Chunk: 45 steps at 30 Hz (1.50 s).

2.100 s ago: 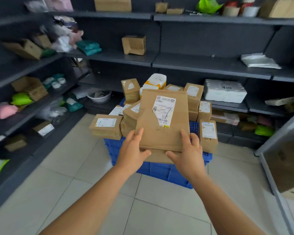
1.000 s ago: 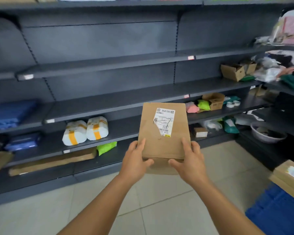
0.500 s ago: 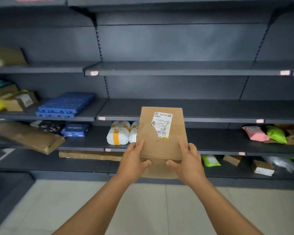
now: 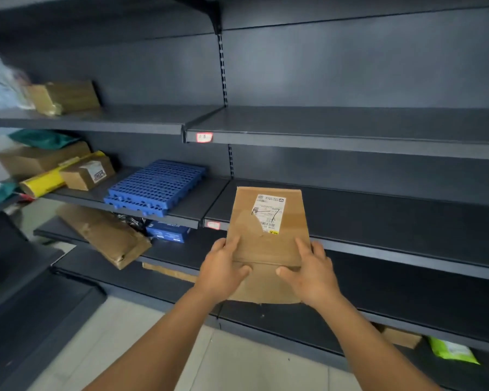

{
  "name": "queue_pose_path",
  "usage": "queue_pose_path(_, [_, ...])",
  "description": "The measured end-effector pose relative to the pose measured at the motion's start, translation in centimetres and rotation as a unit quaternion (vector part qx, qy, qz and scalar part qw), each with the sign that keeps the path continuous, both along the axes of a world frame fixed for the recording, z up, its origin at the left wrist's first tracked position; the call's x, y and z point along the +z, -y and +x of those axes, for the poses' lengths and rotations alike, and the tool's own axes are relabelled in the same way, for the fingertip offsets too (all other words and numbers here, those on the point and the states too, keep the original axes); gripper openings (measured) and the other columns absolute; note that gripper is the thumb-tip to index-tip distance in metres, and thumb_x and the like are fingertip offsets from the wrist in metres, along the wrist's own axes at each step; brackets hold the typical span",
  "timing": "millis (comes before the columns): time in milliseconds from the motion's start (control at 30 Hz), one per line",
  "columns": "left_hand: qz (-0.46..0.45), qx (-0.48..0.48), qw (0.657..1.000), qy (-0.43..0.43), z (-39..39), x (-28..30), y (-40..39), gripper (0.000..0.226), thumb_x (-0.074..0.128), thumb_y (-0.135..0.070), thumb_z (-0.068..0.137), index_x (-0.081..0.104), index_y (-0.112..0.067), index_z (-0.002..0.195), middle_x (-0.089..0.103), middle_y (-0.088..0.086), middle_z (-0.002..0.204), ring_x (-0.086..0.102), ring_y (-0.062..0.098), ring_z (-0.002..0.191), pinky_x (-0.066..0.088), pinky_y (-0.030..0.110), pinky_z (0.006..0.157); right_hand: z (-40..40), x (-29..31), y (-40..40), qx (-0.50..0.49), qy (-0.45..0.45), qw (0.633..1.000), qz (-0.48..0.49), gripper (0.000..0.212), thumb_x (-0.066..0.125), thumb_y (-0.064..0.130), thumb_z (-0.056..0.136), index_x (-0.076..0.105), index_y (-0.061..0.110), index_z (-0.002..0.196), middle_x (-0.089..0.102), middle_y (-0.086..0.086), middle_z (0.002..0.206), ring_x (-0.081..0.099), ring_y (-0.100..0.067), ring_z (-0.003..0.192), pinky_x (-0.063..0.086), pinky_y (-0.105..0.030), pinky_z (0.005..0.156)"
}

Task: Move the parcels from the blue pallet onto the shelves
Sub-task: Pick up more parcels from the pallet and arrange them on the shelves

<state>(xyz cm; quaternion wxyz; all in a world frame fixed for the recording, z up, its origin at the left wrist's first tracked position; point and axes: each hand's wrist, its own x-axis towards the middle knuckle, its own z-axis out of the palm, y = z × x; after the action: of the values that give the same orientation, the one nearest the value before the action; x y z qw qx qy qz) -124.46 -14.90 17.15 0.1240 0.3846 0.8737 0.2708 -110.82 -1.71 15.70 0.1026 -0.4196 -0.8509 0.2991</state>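
Left hand (image 4: 223,268) clamped on the near left edge of a flat brown parcel (image 4: 267,238): fingers flat along the top face, thumb hooked across the near fold, palm under the corner. Right hand (image 4: 311,270) mirrored on the near right edge, fingers laid up the top face, thumb reaching in toward the left thumb along the same fold. Thumbs apart, not touching. Both hands half closed, gripping the parcel between thumb and fingers rather than wrapped round it.

Parcel held in the air, tilted with its far end up, a loose flap hanging below the hands. White shipping label (image 4: 268,213) on the far right part of the top face, with a pen stroke across it; print too small to read. Far edge of the parcel over the front lip of a dark grey shelf (image 4: 378,210), possibly just clear of it, though contact hard to judge from this angle.

Further left on the same level, a blue plastic grid panel (image 4: 156,187) lying flat. Beyond it to the far left, a small labelled carton (image 4: 86,173) beside a yellow roll (image 4: 40,183), with a larger carton and a green bag behind. One level down on the left, a long brown wrapped package (image 4: 105,235) jutting over the shelf edge, and a dark blue box (image 4: 168,232) behind it. Upper left shelf: another brown box (image 4: 65,97), blurred. Low on the right, a lime green bag (image 4: 452,351) on the bottom shelf. Pale floor tiles (image 4: 237,362) beneath the forearms.
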Motion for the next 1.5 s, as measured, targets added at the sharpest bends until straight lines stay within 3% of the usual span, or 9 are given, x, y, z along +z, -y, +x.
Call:
queue_pose_path(200, [-0.007, 0.010, 1.000, 0.003, -7.3, -0.1, -3.8, 0.076, 0.068, -0.036, 0.084, 0.028, -0.025, 0.148, 0.029, 0.002, 0.148, 0.042, 0.021, 0.127, 0.038, 0.030, 0.103, -7.5, -0.1, -4.0, 0.024, 0.009, 1.000, 0.005, 0.080, 0.062, 0.048, 0.085, 0.021, 0.027, 0.150, 0.022, -0.006, 0.150, 0.030, -0.032, 0.133, 0.038, -0.040, 0.105])
queue_pose_path(500, [-0.010, -0.030, 0.999, -0.007, -19.1, -1.6, -10.8, 0.067, 0.064, -0.025, 0.088, 0.031, -0.022, 0.145, 0.029, 0.005, 0.145, 0.047, 0.024, 0.122, 0.041, 0.031, 0.098, -18.5, -0.8, -8.9, -0.029, 0.003, 0.999, 0.016, 0.073, 0.061, 0.038, 0.086, 0.025, 0.027, 0.148, 0.023, -0.003, 0.149, 0.030, -0.032, 0.130, 0.038, -0.039, 0.100])
queue_pose_path(667, [-0.030, -0.054, 0.998, -0.021, -24.9, -2.4, -14.9, 0.071, 0.062, -0.026, 0.090, 0.025, -0.025, 0.150, 0.014, 0.010, 0.156, 0.036, 0.031, 0.134, 0.037, 0.042, 0.108, -23.7, -1.2, -11.3, -0.070, -0.021, 0.997, 0.006, 0.072, 0.059, 0.034, 0.088, 0.024, 0.029, 0.150, 0.016, -0.001, 0.156, 0.023, -0.031, 0.136, 0.035, -0.040, 0.104])
queue_pose_path(833, [-0.049, -0.081, 0.994, -0.054, -28.3, -2.5, -17.7, 0.068, 0.058, -0.025, 0.093, 0.023, -0.025, 0.151, 0.006, 0.014, 0.158, 0.027, 0.035, 0.140, 0.033, 0.043, 0.111, -26.9, -1.6, -13.1, -0.098, -0.032, 0.995, 0.015, 0.069, 0.059, 0.035, 0.090, 0.025, 0.030, 0.150, 0.015, 0.000, 0.158, 0.023, -0.033, 0.136, 0.037, -0.042, 0.103])
queue_pose_path(1000, [-0.076, -0.094, 0.987, -0.104, -29.3, -2.5, -18.8, 0.067, 0.054, -0.029, 0.096, 0.018, -0.024, 0.152, 0.002, 0.015, 0.159, 0.017, 0.034, 0.144, 0.029, 0.042, 0.113, -28.3, -1.8, -13.8, -0.113, -0.031, 0.993, 0.026, 0.068, 0.059, 0.036, 0.091, 0.024, 0.030, 0.150, 0.013, -0.003, 0.158, 0.024, -0.035, 0.136, 0.037, -0.043, 0.104])
queue_pose_path(1233, [-0.083, -0.169, 0.954, -0.233, -26.8, -1.9, -18.8, 0.075, 0.057, -0.036, 0.093, 0.015, -0.018, 0.153, 0.001, 0.015, 0.160, -0.006, 0.032, 0.147, 0.001, 0.044, 0.118, -26.9, -2.0, -12.8, -0.110, 0.001, 0.993, 0.042, 0.087, 0.064, 0.035, 0.090, 0.006, 0.025, 0.154, 0.005, 0.000, 0.161, 0.011, -0.029, 0.146, 0.026, -0.042, 0.114])
queue_pose_path(1500, [-0.055, -0.273, 0.933, -0.229, -18.2, -1.1, -19.6, 0.079, 0.058, -0.034, 0.093, 0.009, -0.017, 0.153, 0.002, 0.007, 0.161, -0.003, 0.024, 0.148, 0.002, 0.037, 0.119, -18.4, -1.7, -11.0, -0.137, 0.104, 0.982, 0.083, 0.094, 0.061, 0.042, 0.090, -0.004, 0.020, 0.154, -0.002, 0.002, 0.162, -0.004, -0.020, 0.149, 0.005, -0.039, 0.119])
